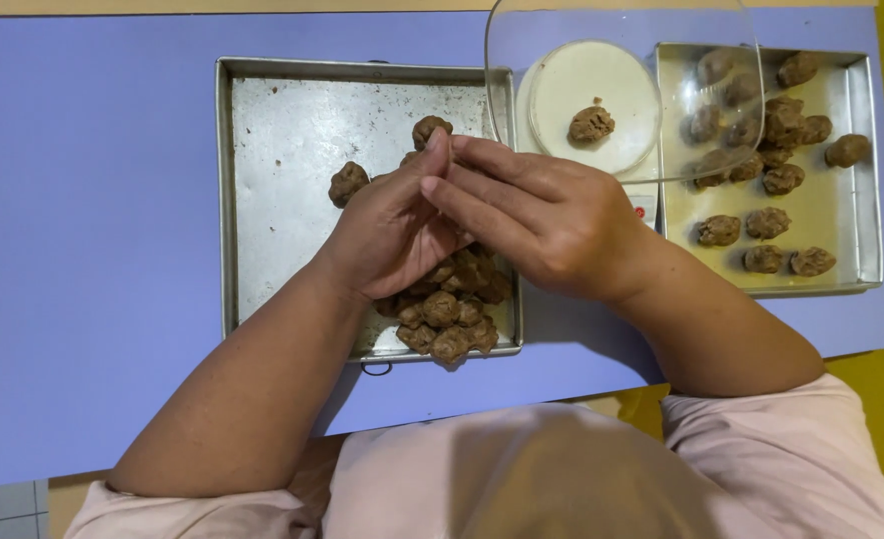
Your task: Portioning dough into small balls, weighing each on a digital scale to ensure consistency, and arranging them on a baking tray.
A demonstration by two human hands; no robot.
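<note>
My left hand [387,230] and my right hand [542,215] are pressed together palm to palm above a metal tray [262,140]. Whatever lies between the palms is hidden. Under the hands a heap of brown dough lumps [450,319] fills the tray's near right corner. Two separate dough balls lie further back, one [347,183] left of my left hand and one [430,128] just beyond its fingertips. One dough ball [591,124] sits on a round white scale plate [572,85] to the right.
A second metal tray [861,210] at the right holds several shaped dough balls [766,222]. A clear plastic lid [522,30] stands over the scale and part of that tray. Everything rests on a blue table [92,250], with its near edge by my body.
</note>
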